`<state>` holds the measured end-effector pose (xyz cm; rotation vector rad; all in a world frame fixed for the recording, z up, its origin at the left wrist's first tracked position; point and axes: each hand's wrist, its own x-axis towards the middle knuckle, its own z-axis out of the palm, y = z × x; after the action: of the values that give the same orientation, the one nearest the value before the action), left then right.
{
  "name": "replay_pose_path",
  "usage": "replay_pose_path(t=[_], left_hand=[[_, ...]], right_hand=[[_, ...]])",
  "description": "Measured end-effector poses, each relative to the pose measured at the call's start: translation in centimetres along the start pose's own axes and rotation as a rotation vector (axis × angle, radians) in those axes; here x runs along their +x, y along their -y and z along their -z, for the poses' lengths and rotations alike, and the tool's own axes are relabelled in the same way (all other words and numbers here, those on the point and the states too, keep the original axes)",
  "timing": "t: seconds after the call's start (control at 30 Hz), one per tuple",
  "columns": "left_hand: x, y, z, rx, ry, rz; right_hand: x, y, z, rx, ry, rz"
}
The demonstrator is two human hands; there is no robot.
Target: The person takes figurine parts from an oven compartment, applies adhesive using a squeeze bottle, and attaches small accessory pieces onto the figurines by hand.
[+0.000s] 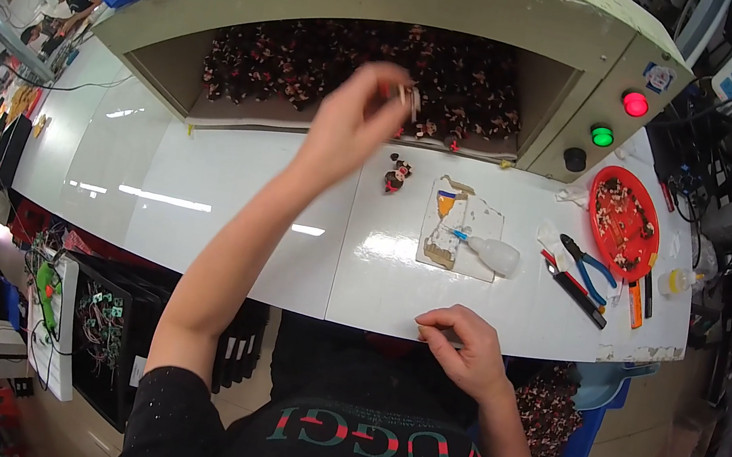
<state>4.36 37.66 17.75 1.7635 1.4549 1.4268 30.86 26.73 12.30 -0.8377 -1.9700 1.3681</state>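
White is the colour of my bench (223, 203), and it is shiny under the lights. My left hand (351, 118) is lifted up in front of the big box machine (482, 14). Its fingers are pinched narrow on a tiny thing (406, 94), pale with a bit of red. It is too small and blurry for me to say what it is. My right hand (464, 339) rests at the near edge of the bench with the fingers curled in. I cannot tell if it holds anything.

Inside the machine's opening sits a big crowd of little dark figures (364, 72) with red bits. One more little figure (397, 173) stands alone on the bench, just in front of the opening. Beside it is a small white board (473, 233) with a glue bottle (489, 250) lying on it.

Further right are blue pliers (589, 266), a few other tools, and a red plate (623, 225) full of tiny pieces. The machine has a red button (636, 104) and a green button (603, 136).

I think lots of figures are done, since so many are lined up inside. The one on the bench and the bit in my fingers look like what is left for now.
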Motion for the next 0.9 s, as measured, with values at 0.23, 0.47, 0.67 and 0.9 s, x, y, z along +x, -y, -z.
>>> replay_pose_path(t=[0.23,0.47,0.67,0.9], left_hand=[[3.3,4.9,1.4,0.706,-0.305,-0.199],[-4.4,4.1,-2.5,0.649,0.13,-0.143],[-3.2,5.3,-1.3,0.474,0.192,-0.162],[7.1,7.1,3.0,0.856,-0.256,-0.293]], right_hand=[[0.2,-1.6,-0.4,0.104,-0.14,-0.053],[1.1,-2.4,0.3,0.171,-0.088,-0.093],[1.3,-2.3,0.0,0.168,-0.089,-0.094],[1.4,-1.8,0.0,0.133,-0.128,-0.09]])
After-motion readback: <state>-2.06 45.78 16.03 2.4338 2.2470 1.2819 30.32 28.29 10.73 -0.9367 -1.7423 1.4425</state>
